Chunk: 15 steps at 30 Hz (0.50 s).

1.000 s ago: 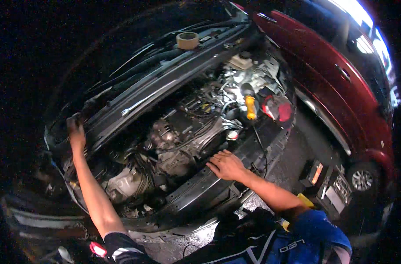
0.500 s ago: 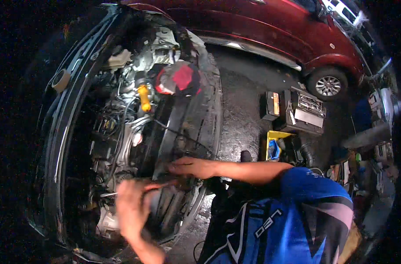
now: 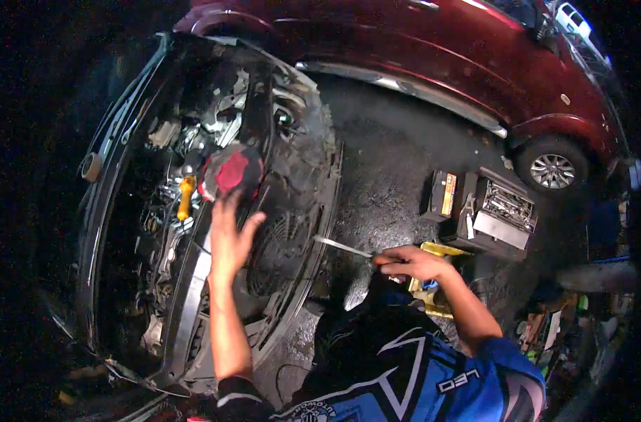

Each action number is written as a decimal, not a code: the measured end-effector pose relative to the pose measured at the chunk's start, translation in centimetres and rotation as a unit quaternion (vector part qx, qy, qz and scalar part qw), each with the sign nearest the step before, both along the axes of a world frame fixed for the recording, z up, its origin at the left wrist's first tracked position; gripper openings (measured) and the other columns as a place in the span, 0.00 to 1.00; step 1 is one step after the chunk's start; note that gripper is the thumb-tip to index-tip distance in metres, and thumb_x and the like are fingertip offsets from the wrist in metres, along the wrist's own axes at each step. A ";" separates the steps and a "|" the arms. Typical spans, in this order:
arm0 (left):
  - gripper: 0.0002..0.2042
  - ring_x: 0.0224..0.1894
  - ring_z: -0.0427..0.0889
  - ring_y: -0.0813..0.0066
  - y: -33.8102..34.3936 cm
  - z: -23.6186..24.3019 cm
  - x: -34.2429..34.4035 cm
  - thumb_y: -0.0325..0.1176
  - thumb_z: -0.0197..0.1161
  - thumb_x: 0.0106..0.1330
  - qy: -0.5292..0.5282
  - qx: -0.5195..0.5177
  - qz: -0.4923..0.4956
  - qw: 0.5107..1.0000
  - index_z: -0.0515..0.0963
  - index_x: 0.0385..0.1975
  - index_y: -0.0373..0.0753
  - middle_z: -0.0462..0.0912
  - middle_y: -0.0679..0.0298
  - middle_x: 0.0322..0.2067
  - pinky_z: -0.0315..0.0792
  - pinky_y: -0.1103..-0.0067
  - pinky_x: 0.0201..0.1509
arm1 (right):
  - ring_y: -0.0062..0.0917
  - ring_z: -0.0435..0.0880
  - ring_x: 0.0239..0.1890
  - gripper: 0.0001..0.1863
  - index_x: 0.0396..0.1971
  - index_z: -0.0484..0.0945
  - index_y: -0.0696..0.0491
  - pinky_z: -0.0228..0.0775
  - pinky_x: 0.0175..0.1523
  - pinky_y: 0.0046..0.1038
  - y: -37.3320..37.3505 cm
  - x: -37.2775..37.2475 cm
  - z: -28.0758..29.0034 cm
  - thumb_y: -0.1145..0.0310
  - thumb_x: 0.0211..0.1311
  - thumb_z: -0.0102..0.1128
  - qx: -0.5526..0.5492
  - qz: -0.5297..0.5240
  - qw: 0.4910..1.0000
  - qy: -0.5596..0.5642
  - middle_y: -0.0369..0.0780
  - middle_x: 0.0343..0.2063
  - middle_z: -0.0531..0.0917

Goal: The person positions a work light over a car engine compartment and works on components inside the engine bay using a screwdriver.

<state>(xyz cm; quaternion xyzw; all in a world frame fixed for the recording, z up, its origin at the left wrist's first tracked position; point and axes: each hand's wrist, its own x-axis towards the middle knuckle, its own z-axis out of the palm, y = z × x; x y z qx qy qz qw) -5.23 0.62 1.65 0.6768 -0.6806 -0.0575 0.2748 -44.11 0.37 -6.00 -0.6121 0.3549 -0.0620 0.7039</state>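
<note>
My right hand (image 3: 413,264) grips the orange handle of a screwdriver (image 3: 345,246), whose metal shaft points left toward the front edge of the open car. My left hand (image 3: 229,243) reaches over the engine bay (image 3: 267,243) with its fingers stretched out and thumb apart. Its blurred fingertips overlap the lower edge of a red, grey and black cap-like cloth item (image 3: 232,172); whether they touch it I cannot tell. Just left of that lies a yellow-handled tool (image 3: 186,197), which looks like a work light, among the engine parts.
A roll of tape (image 3: 91,167) sits on the car's far-left edge. To the right are a car battery (image 3: 440,195), a tool case (image 3: 506,211) with several metal tools, and a yellow container (image 3: 440,307). A dark red vehicle (image 3: 433,77) stands behind them.
My right hand has moved right, away from the engine bay, and now has the screwdriver that was by my left hand. My left hand has moved up to the cap-like item.
</note>
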 end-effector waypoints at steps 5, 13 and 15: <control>0.36 0.63 0.62 0.39 -9.2 -4.4 3.4 0.53 0.61 0.62 -0.115 -0.039 0.094 0.988 0.62 0.62 0.32 0.63 0.38 0.61 0.58 0.60 0.66 | 0.13 0.73 0.31 0.21 0.51 0.76 0.58 0.68 0.38 0.18 -0.5 -11.2 -0.7 0.60 0.64 0.61 -0.018 -0.204 0.978 -0.031 0.30 0.32 0.80; 0.34 0.66 0.61 0.49 -14.3 -9.6 3.8 0.58 0.53 0.65 -0.289 0.018 0.213 0.933 0.59 0.67 0.46 0.62 0.53 0.65 0.56 0.55 0.67 | 0.10 0.69 0.26 0.17 0.48 0.78 0.54 0.60 0.31 0.15 1.2 -17.4 -2.3 0.61 0.64 0.61 0.042 -0.402 0.913 -0.058 0.26 0.27 0.75; 0.33 0.67 0.60 0.50 -14.3 -10.0 4.5 0.56 0.52 0.66 -0.292 0.011 0.222 0.930 0.60 0.67 0.47 0.63 0.55 0.65 0.54 0.56 0.68 | 0.10 0.67 0.25 0.16 0.47 0.79 0.54 0.59 0.30 0.16 0.3 -16.8 -2.1 0.62 0.64 0.60 0.067 -0.407 0.910 -0.033 0.26 0.25 0.74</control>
